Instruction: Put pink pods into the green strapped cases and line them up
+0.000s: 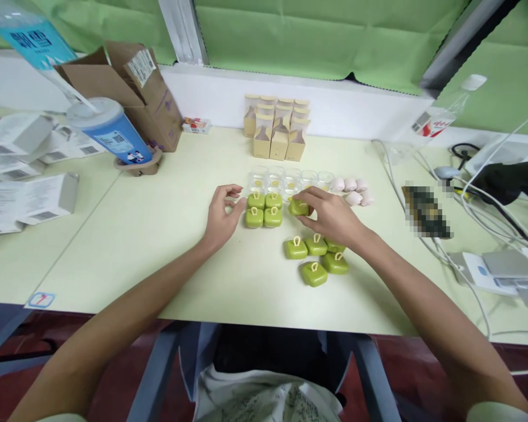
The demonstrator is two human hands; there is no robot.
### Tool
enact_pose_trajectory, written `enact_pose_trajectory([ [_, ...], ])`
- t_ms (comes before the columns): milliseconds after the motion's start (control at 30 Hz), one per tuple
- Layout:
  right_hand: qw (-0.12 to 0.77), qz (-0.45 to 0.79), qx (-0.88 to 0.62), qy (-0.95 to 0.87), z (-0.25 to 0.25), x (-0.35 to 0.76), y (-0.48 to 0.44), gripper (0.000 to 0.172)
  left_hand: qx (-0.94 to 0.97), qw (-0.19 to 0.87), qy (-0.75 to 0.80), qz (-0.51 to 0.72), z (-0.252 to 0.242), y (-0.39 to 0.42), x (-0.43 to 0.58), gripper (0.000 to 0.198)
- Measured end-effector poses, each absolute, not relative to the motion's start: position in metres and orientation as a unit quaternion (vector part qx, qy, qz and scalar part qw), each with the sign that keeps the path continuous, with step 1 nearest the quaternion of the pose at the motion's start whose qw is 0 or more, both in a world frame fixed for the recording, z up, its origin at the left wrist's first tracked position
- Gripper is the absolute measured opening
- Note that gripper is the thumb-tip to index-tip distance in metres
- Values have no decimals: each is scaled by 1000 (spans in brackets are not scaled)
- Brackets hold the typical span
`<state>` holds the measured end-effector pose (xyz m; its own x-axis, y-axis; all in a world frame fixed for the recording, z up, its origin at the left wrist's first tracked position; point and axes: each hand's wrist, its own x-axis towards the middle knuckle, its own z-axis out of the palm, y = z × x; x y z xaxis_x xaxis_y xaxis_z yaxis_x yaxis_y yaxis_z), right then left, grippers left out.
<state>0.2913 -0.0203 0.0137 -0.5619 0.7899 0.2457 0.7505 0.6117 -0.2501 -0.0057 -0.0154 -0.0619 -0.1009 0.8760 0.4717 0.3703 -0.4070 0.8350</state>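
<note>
My right hand [334, 215] grips a small green case [297, 207] between thumb and fingers, at the right of a two-by-two block of like green cases [273, 217] with pale loops on top. Beside the block's left side, my left hand [223, 218] is curved with thumb and fingers apart, holding nothing. Nearer the front edge, below my right hand, lies a loose group of several green cases [314, 273], one partly hidden by my right wrist. Clear plastic cups [292, 178] with yellow marks stand in rows behind the block. Pale pink rounded pieces [354, 198] lie right of them.
Open small tan boxes [280, 143] stand by the wall. At left are a blue cup [124, 140] in a holder, a brown carton [158, 111], a large bottle [35, 41] and white boxes [48, 198]. Cables [440, 252] and a clear bottle [444, 111] are at right.
</note>
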Motion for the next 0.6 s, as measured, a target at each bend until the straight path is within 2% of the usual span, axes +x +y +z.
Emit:
enact_pose_trajectory([
  [100,126,57,-443,-886,14,282,-11,40,628,271,490,541,-64,-14,-5,30],
  [267,90,52,-463,-880,13,273,-8,45,627,282,497,529,-58,-18,-2,20],
  [600,112,65,-457,-880,6,271,-3,46,637,292,492,517,-56,-19,-1,18],
])
